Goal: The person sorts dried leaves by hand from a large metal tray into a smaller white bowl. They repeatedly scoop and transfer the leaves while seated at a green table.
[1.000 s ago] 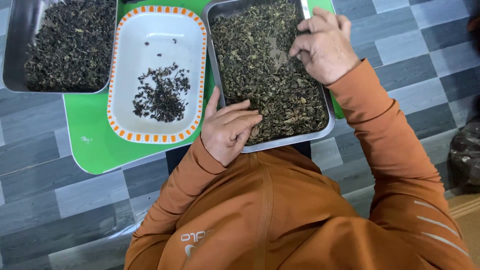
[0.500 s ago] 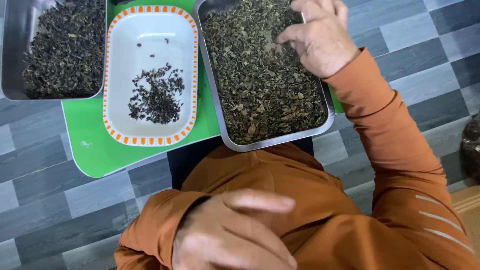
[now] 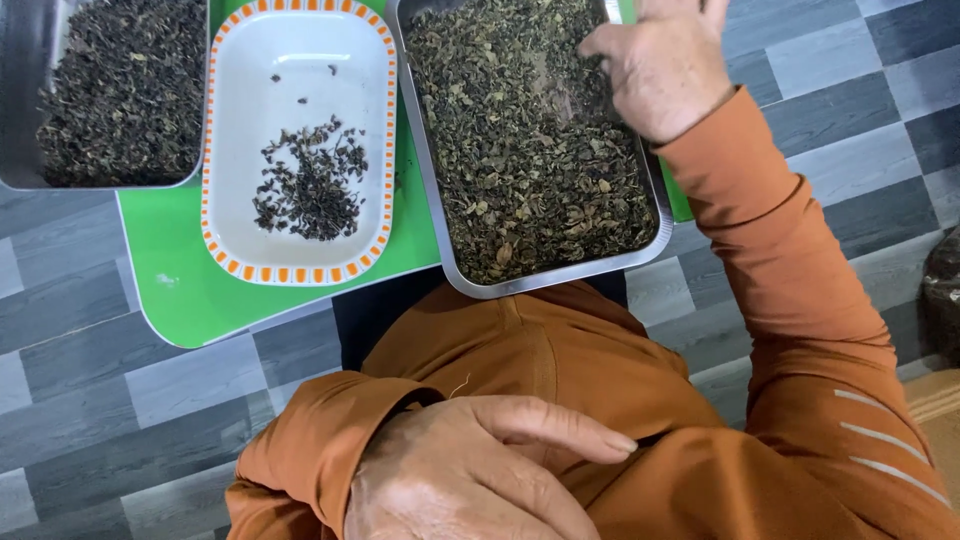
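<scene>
A: Going from the left, what is sitting around the white rectangular dish with the orange-checked rim (image 3: 300,140)?

B: Just to its left, a grey metal tray of dark dried leaves (image 3: 110,90) is running off the frame's edge. The dish itself is holding only a small scatter of dark sorted leaf bits (image 3: 310,180), lying toward its near end. Under it, a bright green plastic board (image 3: 180,290) is resting on the grey tiled floor (image 3: 90,400).

A: And to the dish's right?

B: The large steel tray heaped with greenish-brown dried leaves (image 3: 530,150) is touching the dish's right side. That is where the work is going on.

A: What is changing with the hands?

B: The left hand (image 3: 470,470) is pulling away. A second ago it was resting at the near edge of the large tray; now it is lying well below the dish, close to the camera against the orange sleeve, fingers loosely spread and holding nothing.

A: So only one hand is working?

B: Yes. The right hand (image 3: 665,65) is staying at the far right corner of the large tray, well right of the dish. Its grip is curling down into the leaves, fingertips drawn together, but I cannot tell whether it is pinching a piece.

A: Meaning?

B: I judge the picking is continuing one-handed, and nothing is crossing to the dish right now.
</scene>
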